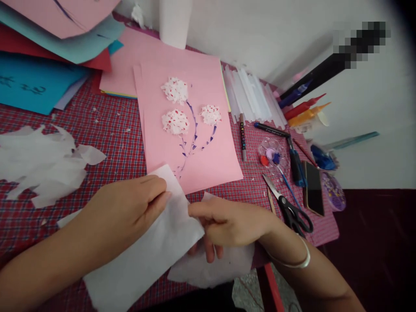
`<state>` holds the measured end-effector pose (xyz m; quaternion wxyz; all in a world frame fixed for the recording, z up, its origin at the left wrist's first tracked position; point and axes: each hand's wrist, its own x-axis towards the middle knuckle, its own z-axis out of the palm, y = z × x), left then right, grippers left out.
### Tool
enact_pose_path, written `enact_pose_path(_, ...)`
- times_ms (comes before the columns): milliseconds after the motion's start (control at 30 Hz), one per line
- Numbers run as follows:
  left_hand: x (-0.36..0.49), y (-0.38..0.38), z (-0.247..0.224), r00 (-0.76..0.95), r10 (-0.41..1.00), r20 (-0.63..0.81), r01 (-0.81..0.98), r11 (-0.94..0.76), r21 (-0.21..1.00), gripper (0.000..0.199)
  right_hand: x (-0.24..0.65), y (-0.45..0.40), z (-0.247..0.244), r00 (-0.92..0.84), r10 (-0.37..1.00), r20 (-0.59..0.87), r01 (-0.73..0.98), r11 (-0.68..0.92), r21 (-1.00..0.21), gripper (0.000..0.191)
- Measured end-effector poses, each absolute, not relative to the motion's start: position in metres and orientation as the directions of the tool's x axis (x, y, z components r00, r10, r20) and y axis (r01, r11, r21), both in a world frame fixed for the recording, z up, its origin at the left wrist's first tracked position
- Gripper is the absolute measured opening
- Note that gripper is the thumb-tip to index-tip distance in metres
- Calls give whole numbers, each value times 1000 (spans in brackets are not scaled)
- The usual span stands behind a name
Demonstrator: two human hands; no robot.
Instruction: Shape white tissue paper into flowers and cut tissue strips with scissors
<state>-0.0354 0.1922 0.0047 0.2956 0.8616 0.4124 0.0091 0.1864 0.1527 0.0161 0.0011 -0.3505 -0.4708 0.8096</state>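
A sheet of white tissue paper (139, 255) slants across the front of the table. My left hand (136, 201) pinches its upper edge between thumb and fingers. At the sheet's right edge, my right hand (234, 221) has its index finger and thumb closed on the paper, the other fingers curled below. More white tissue (214, 268) lies under the right hand. Just beyond both hands is a pink sheet of paper (224, 160), with three white, red-flecked crumpled paper blossoms (175, 122) on painted purple stems.
Torn tissue strips (42, 160) lie at left below stacked coloured papers (29, 82). At right are scissors (289, 212), a paint palette (273, 156), a brush (289, 188), a marker (242, 138), a phone (313, 188) and translucent sticks (250, 95). A tissue roll (175, 21) stands by the wall.
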Motion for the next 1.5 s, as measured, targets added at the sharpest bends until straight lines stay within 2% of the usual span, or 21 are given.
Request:
enact_pose_path(167, -37, 191, 2, 657, 719, -225, 703, -478, 527, 29, 182, 154, 21, -727, 201, -657, 422, -625, -657, 31)
enact_pose_path(367, -38, 189, -4, 661, 733, -162, 671, -480, 565, 28, 170, 165, 29, -677, 89, -731, 536, -621, -572, 8)
enact_pose_path(467, -38, 188, -4, 671, 728, -138, 657, -498, 566, 28, 166, 167, 29, -664, 64, -745, 562, -614, -554, 7)
enact_pose_path(567, -37, 188, -4, 693, 711, -120, 631, -519, 577, 30, 166, 167, 27, -662, 38, -748, 589, -591, -551, 16)
enact_pose_path(767, -37, 188, -6, 711, 703, -19, 586, -577, 569, 31, 168, 164, 23, -654, 45, -755, 581, -610, -539, 24)
enact_pose_path(1067, -37, 186, -10, 723, 691, 0, 585, -612, 533, 29, 170, 162, 22, -683, 93, -725, 516, -641, -569, 23)
enact_pose_path(1167, -40, 187, -7, 712, 702, -8, 566, -567, 599, 29, 173, 159, 23, -728, 121, -675, 452, -655, -605, 28)
enact_pose_path(1267, -41, 186, 3, 687, 719, 106, 461, -544, 701, 23, 175, 155, 27, -750, 188, -634, 404, -629, -664, 34)
enact_pose_path(1300, -40, 185, 6, 691, 702, 173, 397, -568, 721, 25, 175, 154, 29, -747, 218, -628, 401, -605, -688, 32)
enact_pose_path(1367, -39, 182, 13, 733, 627, 265, 265, -622, 737, 42, 173, 153, 30, -744, 254, -618, 411, -556, -723, 29)
enact_pose_path(1433, -38, 178, 17, 795, 548, 260, 189, -631, 752, 56, 170, 153, 30, -768, 241, -593, 403, -538, -741, 29)
enact_pose_path(1500, -37, 176, 18, 833, 522, 185, 205, -601, 772, 57, 167, 153, 28, -805, 207, -556, 375, -548, -747, 34)
